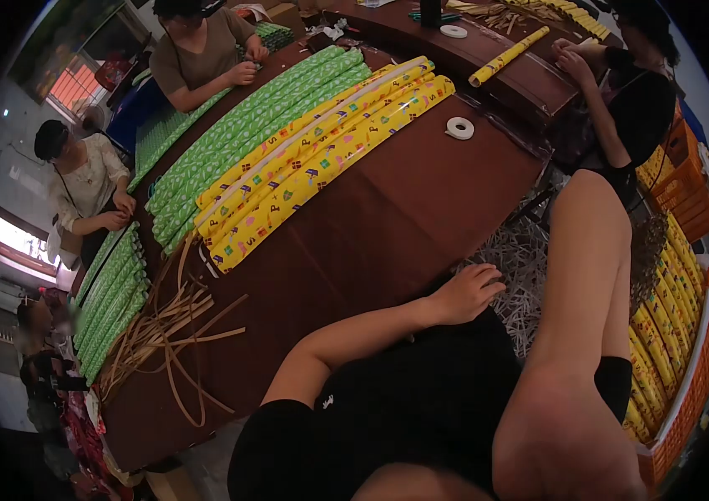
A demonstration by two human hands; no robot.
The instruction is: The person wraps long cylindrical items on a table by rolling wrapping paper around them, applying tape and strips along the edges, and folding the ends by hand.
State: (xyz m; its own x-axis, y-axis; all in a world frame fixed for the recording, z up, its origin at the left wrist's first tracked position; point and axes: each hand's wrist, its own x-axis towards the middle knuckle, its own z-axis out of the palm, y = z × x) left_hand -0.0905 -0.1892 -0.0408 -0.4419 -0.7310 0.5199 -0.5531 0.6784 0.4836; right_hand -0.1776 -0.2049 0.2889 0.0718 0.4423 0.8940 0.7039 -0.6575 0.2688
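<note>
My left hand reaches across in front of my black shirt, at the near edge of the dark red-brown table. Its fingers are loosely bent and slightly apart, and nothing shows in them. Shredded paper lies just beyond the fingertips. My right hand is out of view; large bare limbs fill the right foreground. Yellow printed rolls lie side by side on the table, next to green patterned rolls. A white roll of tape sits farther right on the tabletop.
Brown paper strips lie at the table's left end. An orange basket at right holds several yellow rolls. Across the table, people handle things; another person works at right near a single yellow roll.
</note>
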